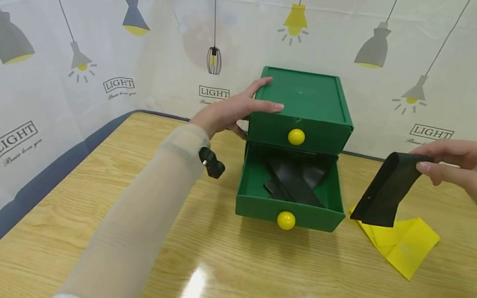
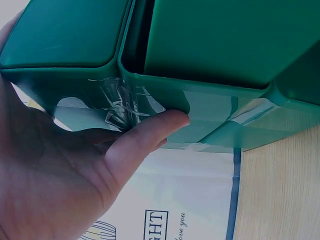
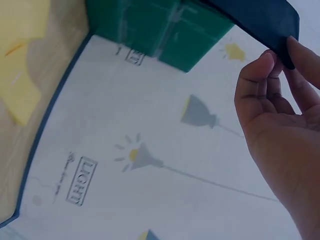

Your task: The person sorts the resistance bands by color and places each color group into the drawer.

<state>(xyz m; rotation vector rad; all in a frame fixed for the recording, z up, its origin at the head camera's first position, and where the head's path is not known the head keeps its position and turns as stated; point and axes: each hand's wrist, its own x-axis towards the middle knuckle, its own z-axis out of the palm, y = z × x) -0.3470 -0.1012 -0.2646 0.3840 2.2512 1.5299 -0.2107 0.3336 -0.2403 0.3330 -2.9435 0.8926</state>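
A small green drawer unit (image 1: 305, 94) with yellow knobs stands on the table, its lower drawer (image 1: 252, 207) pulled out. Several black flat strips (image 1: 293, 177) lie in that drawer. My left hand (image 1: 236, 108) rests on the unit's left side, fingers over the top edge; in the left wrist view its thumb (image 2: 150, 132) lies straight against the taped side. To the right of the drawer, my right hand (image 1: 470, 168) pinches a folded black flat band (image 1: 389, 189) between thumb and fingers. The band hangs in the air above a folded yellow flat band (image 1: 410, 246) on the table.
The wooden table (image 1: 254, 279) reaches back to a white cloth backdrop (image 1: 165, 51) printed with lamps, close behind the drawer unit. The upper drawer (image 1: 266, 128) is closed. A black camera mount (image 1: 212, 163) sits at the left wrist.
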